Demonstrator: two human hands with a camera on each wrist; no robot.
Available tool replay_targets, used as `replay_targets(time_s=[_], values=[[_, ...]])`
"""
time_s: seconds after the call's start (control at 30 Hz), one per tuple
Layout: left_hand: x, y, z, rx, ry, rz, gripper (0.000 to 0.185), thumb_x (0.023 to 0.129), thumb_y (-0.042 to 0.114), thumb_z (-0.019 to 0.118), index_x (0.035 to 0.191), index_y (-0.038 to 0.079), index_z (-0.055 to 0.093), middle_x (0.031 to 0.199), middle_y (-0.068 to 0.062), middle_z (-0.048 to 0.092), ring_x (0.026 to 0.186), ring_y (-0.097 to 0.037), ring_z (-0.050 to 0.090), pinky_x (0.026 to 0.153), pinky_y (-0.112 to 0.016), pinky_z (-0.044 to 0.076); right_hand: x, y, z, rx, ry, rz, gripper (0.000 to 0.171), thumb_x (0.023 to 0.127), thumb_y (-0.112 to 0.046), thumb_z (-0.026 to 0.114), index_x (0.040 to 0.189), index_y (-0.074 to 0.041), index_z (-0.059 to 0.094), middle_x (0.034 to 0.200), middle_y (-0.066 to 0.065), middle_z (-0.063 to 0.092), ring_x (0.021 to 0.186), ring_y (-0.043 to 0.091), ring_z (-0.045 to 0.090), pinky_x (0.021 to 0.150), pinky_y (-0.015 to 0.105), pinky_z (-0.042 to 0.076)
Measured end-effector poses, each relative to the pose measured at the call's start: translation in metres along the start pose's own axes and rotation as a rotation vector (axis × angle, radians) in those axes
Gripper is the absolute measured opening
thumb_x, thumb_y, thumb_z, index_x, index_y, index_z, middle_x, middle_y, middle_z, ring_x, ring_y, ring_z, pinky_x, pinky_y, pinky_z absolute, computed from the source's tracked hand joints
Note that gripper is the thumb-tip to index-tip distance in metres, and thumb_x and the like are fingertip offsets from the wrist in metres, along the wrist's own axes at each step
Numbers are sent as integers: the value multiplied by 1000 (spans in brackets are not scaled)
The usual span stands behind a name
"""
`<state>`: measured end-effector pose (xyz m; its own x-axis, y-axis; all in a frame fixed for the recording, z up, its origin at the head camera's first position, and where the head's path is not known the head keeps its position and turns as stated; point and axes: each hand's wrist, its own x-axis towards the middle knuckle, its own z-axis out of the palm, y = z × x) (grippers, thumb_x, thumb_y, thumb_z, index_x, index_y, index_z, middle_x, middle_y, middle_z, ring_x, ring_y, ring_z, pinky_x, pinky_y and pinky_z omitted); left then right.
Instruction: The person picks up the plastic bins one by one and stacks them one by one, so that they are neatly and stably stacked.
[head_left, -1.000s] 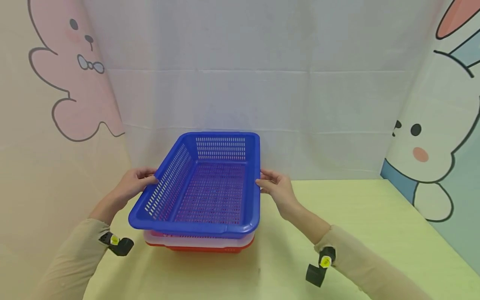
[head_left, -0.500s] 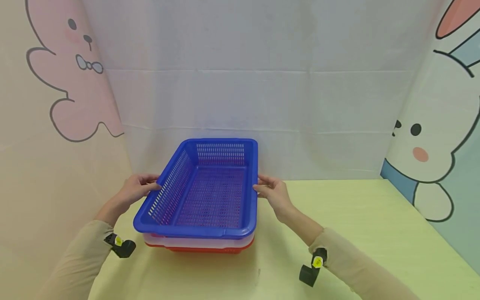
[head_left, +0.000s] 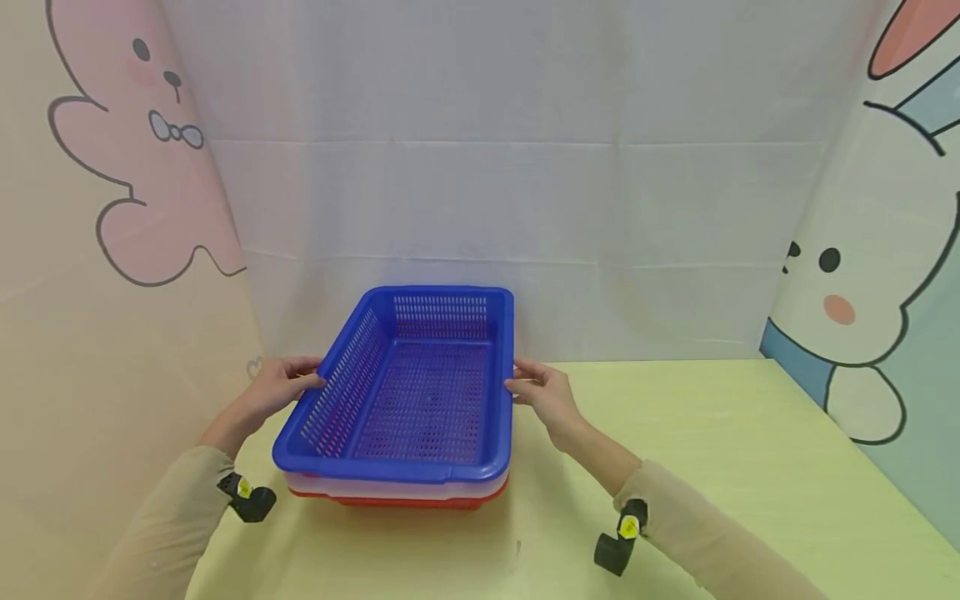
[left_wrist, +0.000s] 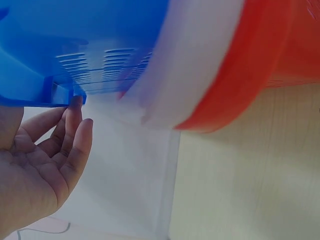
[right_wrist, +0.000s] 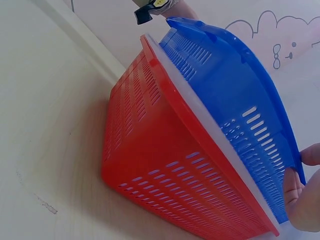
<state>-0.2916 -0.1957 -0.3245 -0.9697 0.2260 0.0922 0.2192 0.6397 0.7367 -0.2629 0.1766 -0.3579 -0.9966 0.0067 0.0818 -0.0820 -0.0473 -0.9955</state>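
A blue basket [head_left: 420, 400] sits in the lower middle of the head view, nested on top of a white basket [head_left: 390, 485] and a red basket [head_left: 405, 501] (only thin strips of these two show under its rim). The stack stands on a pale green table [head_left: 712, 467], close to the white backdrop at the far edge.

The left hand [head_left: 281, 385] is at the left long rim of the blue basket, fingers curled around its edge. In the left wrist view the left hand [left_wrist: 37, 165] shows relaxed fingers reaching up to touch the underside of the blue rim [left_wrist: 60, 92]. The right hand [head_left: 543, 392] grips the right long rim, thumb on top, and in the right wrist view its fingertips [right_wrist: 300, 192] press the blue wall at the right edge of the frame.

Cartoon rabbits decorate the panels at the upper left [head_left: 142, 142] and right [head_left: 862, 275] of the head view.
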Motion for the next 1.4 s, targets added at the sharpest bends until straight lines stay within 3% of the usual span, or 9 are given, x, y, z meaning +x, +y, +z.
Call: replay_targets(time_s=[0.4,1.13,1.4], values=[[1,-12,6,21,-12,-8,41,90,15,53,122,-10,49,106,-21,61,85,-17,56,72,-26,48,2,11,3,18,-12,2,45,78,6,61,121,10,52,98,17,58,75,8,58,71,27,52],[2,-16,10,-7,-12,-25,43,90,14,52,125,-10,47,108,-22,60,84,-13,57,71,-26,47,4,17,2,-1,-8,9,46,76,6,62,121,9,52,95,15,59,73,7,58,70,27,53],[1,-20,15,7,-21,-53,44,89,15,52,123,-12,47,110,-24,59,90,-21,59,77,-35,49,3,23,2,-25,-15,13,44,78,4,62,121,8,52,100,18,59,75,8,58,72,29,53]])
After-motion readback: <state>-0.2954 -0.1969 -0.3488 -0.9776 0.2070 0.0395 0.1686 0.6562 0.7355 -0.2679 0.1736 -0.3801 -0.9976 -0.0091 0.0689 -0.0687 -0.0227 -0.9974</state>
